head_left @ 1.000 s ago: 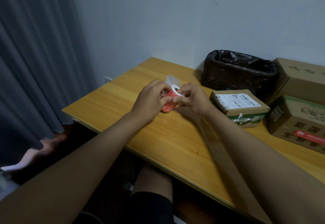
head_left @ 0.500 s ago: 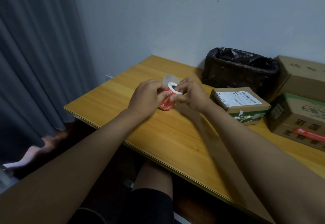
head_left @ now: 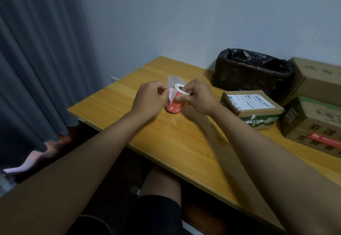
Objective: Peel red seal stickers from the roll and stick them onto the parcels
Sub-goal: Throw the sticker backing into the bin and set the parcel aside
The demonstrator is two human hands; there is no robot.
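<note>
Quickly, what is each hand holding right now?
Left hand: pinches the peeled sticker end.
Right hand: grips the sticker roll.

Two bare forearms reach forward over a wooden table (head_left: 184,142). At the centre, the right hand (head_left: 198,97) grips a roll of red seal stickers (head_left: 175,105) by its white core, and the left hand (head_left: 148,99), at the roll's 9 o'clock, pinches a pale flap of backing paper (head_left: 172,95). At 3 o'clock sits a small parcel (head_left: 252,110) with a white shipping label. Beyond it, at 1 o'clock, stands a bin lined with a black bag (head_left: 252,72). Larger cardboard boxes (head_left: 313,122) fill the right edge. A grey curtain (head_left: 36,59) hangs at 9 o'clock.
</note>
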